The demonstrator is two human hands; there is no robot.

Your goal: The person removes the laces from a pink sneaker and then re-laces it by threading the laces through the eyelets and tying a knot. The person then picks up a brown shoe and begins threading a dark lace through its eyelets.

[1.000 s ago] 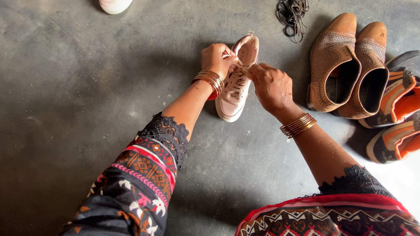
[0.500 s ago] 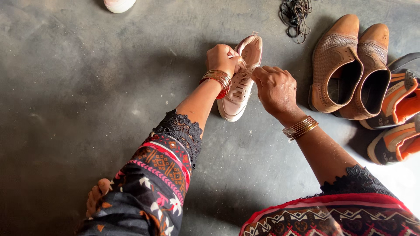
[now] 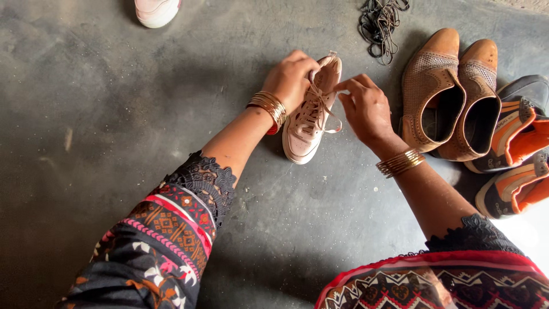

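Note:
A pale pink sneaker [image 3: 306, 129] lies on the dark concrete floor [image 3: 114, 114], toe toward me. My left hand [image 3: 294, 77] grips the sneaker's heel and collar from the left. My right hand [image 3: 366, 106] hovers over its right side, with thumb and forefinger pinching the beige lace [image 3: 326, 111] near the top eyelets. A loop of lace hangs off the right side. Both wrists wear gold bangles.
A pair of tan ankle boots [image 3: 452, 94] stands right of the sneaker. Grey and orange shoes [image 3: 514, 154] lie at the far right. A tangle of dark laces [image 3: 380, 23] sits at the top. A second pink sneaker [image 3: 155, 10] pokes in at the top left.
My right hand has shifted along the lace on the sneaker's right side. My left hand keeps its hold on the heel. The view has moved slightly.

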